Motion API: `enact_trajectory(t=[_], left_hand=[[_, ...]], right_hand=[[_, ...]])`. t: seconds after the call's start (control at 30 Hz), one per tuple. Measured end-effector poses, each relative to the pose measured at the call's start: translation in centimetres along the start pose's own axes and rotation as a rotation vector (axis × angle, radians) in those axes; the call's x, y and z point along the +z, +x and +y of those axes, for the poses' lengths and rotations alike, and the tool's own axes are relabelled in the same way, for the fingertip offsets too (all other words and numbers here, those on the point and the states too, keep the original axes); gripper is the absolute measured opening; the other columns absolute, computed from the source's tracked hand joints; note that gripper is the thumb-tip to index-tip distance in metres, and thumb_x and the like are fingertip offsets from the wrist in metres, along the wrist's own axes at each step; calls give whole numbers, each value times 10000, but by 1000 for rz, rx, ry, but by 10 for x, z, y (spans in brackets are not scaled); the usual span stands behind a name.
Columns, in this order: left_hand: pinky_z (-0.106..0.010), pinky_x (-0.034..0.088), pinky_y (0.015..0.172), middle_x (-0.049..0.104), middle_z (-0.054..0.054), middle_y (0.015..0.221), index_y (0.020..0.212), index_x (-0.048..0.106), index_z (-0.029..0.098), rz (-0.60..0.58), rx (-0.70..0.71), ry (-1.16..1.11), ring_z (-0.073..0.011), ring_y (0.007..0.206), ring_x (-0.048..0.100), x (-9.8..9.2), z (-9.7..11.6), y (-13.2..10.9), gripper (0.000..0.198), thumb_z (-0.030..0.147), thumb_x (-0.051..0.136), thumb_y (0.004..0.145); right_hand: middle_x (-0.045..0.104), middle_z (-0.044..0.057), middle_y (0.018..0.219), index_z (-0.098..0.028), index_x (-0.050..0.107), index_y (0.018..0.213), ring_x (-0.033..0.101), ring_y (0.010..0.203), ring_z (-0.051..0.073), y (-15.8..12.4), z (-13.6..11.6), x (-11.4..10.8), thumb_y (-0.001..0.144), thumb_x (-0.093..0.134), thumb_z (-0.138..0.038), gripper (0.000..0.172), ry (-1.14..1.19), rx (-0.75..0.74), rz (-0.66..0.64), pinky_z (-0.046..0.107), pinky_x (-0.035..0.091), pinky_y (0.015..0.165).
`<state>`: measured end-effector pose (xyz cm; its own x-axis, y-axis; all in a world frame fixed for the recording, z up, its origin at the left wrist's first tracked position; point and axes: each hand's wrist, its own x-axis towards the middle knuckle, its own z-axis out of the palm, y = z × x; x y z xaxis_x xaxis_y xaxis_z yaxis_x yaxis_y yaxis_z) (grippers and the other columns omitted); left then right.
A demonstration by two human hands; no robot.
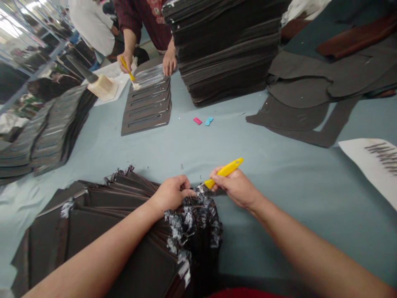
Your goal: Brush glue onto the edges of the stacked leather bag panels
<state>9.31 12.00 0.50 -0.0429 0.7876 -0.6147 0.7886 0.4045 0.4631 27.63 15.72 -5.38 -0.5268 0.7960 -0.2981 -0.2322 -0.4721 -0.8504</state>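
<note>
My right hand point(237, 186) is closed around a yellow-handled brush point(223, 170), whose bristle end touches the far edge of a fanned stack of dark fabric pieces point(130, 231). White glue smears cover that stack's right edge. My left hand point(170, 192) is closed, pinching the top corner of the stack right beside the brush tip.
Across the grey table point(192, 149) another person's hands brush glue onto a row of dark slotted pieces point(147, 105). A tall dark stack point(226, 49) stands behind, more stacks point(46, 132) lie at left. Large cut pieces point(310, 95), small pink and blue tags point(203, 121), white paper point(372, 165).
</note>
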Motion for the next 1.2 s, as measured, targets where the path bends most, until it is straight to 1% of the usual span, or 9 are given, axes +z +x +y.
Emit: enact_trajectory(t=[0.2,0.3,0.4,0.5,0.7,0.83,1.0,1.1,1.2], left_hand=[[-214,300,507,468,43,528,625,555,166,-61,-16,-18,-106,532,412,0,-1,1,209,370,578,664],[-212,291,492,459,41,512,600,540,163,-58,-6,-7,-104,518,403,1,-2,2,236,388,575,664],[-210,287,484,464,40,506,599,539,163,-49,-12,1,-105,512,405,1,-1,1,246,399,580,656],[-208,294,485,470,40,508,618,552,166,-44,-26,13,-106,511,411,-1,-1,-1,238,401,582,649],[-206,350,546,516,26,566,682,559,169,-57,-27,14,-103,538,439,-16,0,2,234,366,444,734],[-196,324,507,486,32,528,602,544,166,-230,-44,158,-98,518,416,-28,15,3,131,254,467,661],[-196,322,494,494,32,529,606,565,164,-445,-23,298,-117,552,448,-32,31,-7,92,210,485,601],[-213,389,595,582,11,675,718,598,169,-488,57,324,-142,655,513,-31,31,-15,172,188,448,635],[-250,385,835,598,-41,972,923,603,173,-441,224,358,-178,912,521,-30,25,-19,281,186,458,683]], right_hand=[[443,-76,461,-170,570,715,479,496,93,-1,-11,-9,659,670,-330,197,257,-44,39,236,410,564],[456,-73,458,-167,571,712,477,483,92,3,-5,-13,651,679,-334,208,184,-55,101,228,393,534],[514,-45,498,-156,581,719,487,484,99,5,2,-11,664,668,-332,204,59,-3,15,226,362,493],[458,-61,466,-161,578,712,497,496,106,3,-3,-9,668,666,-343,206,168,3,-72,236,389,523],[405,-85,442,-169,567,727,484,492,92,-2,-20,-20,670,677,-309,187,273,-119,154,231,412,561],[503,-53,541,-165,557,729,500,511,93,-10,-16,-21,703,628,-316,169,120,-134,178,239,403,561],[538,-26,581,-166,558,706,500,545,116,-16,1,-10,714,538,-270,106,-214,-72,16,253,394,558],[546,-22,621,-177,559,670,491,578,120,-14,5,-6,710,510,-233,84,-369,-120,10,254,386,577],[554,-17,628,-182,561,654,494,601,129,-12,-2,-6,710,511,-227,88,-451,-164,94,257,374,592]])
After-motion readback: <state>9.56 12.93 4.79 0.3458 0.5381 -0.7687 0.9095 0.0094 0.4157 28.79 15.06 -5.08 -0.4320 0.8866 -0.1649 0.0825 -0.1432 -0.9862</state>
